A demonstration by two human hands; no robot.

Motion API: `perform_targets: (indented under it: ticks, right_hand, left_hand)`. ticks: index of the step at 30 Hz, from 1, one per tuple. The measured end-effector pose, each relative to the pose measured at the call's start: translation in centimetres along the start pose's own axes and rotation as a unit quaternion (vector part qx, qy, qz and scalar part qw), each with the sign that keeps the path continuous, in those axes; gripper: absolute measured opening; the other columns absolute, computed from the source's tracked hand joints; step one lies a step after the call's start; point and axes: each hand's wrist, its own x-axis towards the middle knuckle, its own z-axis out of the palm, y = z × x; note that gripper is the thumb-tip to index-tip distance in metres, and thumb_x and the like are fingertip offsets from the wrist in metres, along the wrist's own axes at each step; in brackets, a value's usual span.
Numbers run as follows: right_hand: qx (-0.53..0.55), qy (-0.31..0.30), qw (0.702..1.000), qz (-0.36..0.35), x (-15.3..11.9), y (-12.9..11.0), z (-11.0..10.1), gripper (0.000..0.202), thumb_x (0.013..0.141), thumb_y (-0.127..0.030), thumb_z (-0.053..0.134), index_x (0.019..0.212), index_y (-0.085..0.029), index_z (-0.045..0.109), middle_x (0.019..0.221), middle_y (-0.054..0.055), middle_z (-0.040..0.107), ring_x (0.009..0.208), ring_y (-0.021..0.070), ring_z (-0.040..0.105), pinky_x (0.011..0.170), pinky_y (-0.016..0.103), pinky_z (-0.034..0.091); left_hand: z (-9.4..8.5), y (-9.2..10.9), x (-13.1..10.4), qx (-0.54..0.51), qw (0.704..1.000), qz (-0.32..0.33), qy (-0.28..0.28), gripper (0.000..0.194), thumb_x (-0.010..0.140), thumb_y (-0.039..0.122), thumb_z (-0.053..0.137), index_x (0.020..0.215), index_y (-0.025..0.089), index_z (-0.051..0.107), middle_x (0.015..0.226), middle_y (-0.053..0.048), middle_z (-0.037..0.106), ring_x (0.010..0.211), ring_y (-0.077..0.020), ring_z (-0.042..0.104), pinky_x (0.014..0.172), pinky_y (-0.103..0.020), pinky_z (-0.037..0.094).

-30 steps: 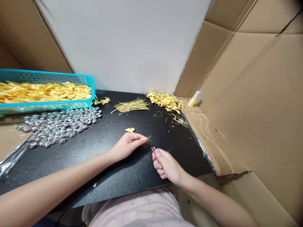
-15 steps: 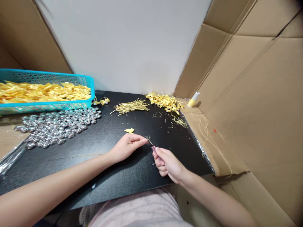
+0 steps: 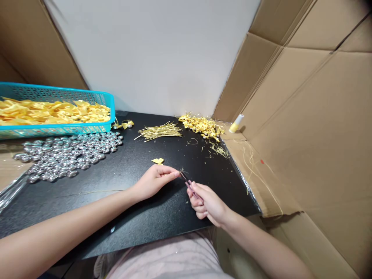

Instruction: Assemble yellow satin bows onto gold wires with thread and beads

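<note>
My right hand is wrapped round small pink-handled thread snips, the dark blades pointing up and left. Thumb and forefinger of my left hand are pinched together at the blade tips. A thin thread sticks out from this pinch beside the blades. Anything else between these fingertips is hidden. Just beyond my left knuckles shows a yellow ribbon bow; I cannot tell whether it touches the hand.
A blue basket of yellow bows stands back left, with silver beads before it. Gold twist ties lie at the middle back. Finished-looking beaded bows, thread scraps and a thread spool are at right, by cardboard walls.
The snips' blades look more spread than before, and the thread by the left fingertips shows more clearly. Both hands stay nearly in place; the view shifts slightly.
</note>
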Motion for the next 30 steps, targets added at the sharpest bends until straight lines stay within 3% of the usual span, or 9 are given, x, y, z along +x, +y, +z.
perform_targets:
  ticks: [6,9,10,12,15,16,17,21,30]
  right_hand:
    - [-0.022,0.023,0.998,-0.054,0.4,0.2,-0.4,0.045,0.077,-0.062,0.058,0.074,-0.021,0.041,0.050,-0.013,0.026,0.040,0.0020,0.009,0.038,0.017,0.008]
    - [-0.140,0.096,0.974,-0.151,1.2,-1.3,-2.3,0.041,0.082,-0.062,0.049,0.079,-0.021,0.046,0.053,-0.010,0.031,0.039,0.0042,0.016,0.039,0.018,0.014]
    - [-0.212,0.141,0.946,-0.203,1.7,-2.1,-3.2,0.039,0.086,-0.059,0.045,0.084,-0.021,0.050,0.056,-0.008,0.036,0.040,0.0057,0.023,0.041,0.019,0.018]
    - [-0.385,0.227,0.847,-0.288,2.9,-4.1,-5.1,0.029,0.091,-0.048,0.044,0.096,-0.021,0.053,0.063,-0.003,0.048,0.051,0.0110,0.042,0.050,0.022,0.030]
    - [-0.579,0.318,0.691,-0.295,5.4,-6.7,-7.6,0.015,0.093,-0.033,0.046,0.094,-0.020,0.053,0.079,0.005,0.061,0.072,0.0193,0.055,0.063,0.028,0.038]
    - [-0.615,0.327,0.653,-0.296,6.2,-7.3,-8.3,0.013,0.093,-0.031,0.048,0.091,-0.020,0.054,0.086,0.007,0.062,0.079,0.0216,0.055,0.068,0.030,0.039]
    - [-0.631,0.333,0.635,-0.296,7.0,-7.8,-8.8,0.011,0.091,-0.029,0.051,0.089,-0.019,0.055,0.092,0.009,0.062,0.086,0.0234,0.055,0.072,0.032,0.040]
    - [-0.637,0.349,0.621,-0.295,9.1,-8.2,-10.0,0.011,0.089,-0.030,0.057,0.088,-0.019,0.060,0.102,0.011,0.060,0.096,0.0275,0.051,0.078,0.037,0.040]
    - [-0.614,0.354,0.629,-0.319,9.7,-7.9,-11.1,0.020,0.090,-0.035,0.058,0.099,-0.024,0.072,0.093,0.007,0.064,0.093,0.0240,0.054,0.079,0.038,0.038]
  left_hand:
    - [0.0,-0.1,0.1,0.012,1.000,-0.008,0.007,0.035,0.081,0.045,0.061,0.088,0.014,0.076,0.085,-0.005,0.076,0.073,-0.0163,0.062,0.068,-0.024,0.045]
    - [0.0,-0.3,0.2,0.020,0.999,-0.018,0.017,0.035,0.081,0.045,0.061,0.088,0.015,0.077,0.084,-0.005,0.076,0.073,-0.0165,0.062,0.068,-0.024,0.045]
    - [0.1,-0.4,0.2,0.023,0.999,-0.020,0.018,0.035,0.081,0.045,0.061,0.087,0.015,0.077,0.083,-0.005,0.076,0.073,-0.0163,0.062,0.067,-0.024,0.044]
    - [0.0,-0.5,0.2,0.027,0.999,-0.021,0.024,0.034,0.081,0.045,0.060,0.085,0.015,0.076,0.081,-0.004,0.076,0.072,-0.0156,0.061,0.066,-0.023,0.044]
    - [0.0,-0.6,0.2,0.025,0.999,-0.024,0.030,0.034,0.082,0.045,0.060,0.084,0.016,0.076,0.078,-0.003,0.075,0.069,-0.0143,0.060,0.065,-0.022,0.043]
    - [0.0,-0.6,0.2,0.025,0.999,-0.026,0.030,0.034,0.082,0.045,0.060,0.084,0.016,0.076,0.077,-0.003,0.074,0.068,-0.0140,0.059,0.064,-0.022,0.043]
    - [0.0,-0.6,0.3,0.026,0.999,-0.027,0.030,0.034,0.082,0.045,0.060,0.084,0.016,0.076,0.076,-0.003,0.074,0.068,-0.0139,0.059,0.064,-0.022,0.042]
    - [0.0,-0.5,0.4,0.030,0.999,-0.024,0.029,0.034,0.081,0.045,0.060,0.082,0.016,0.076,0.077,-0.003,0.074,0.068,-0.0145,0.059,0.063,-0.023,0.042]
    - [-0.1,-0.7,0.5,0.021,0.999,-0.019,0.025,0.033,0.081,0.045,0.060,0.081,0.016,0.076,0.077,-0.003,0.074,0.069,-0.0141,0.058,0.063,-0.023,0.040]
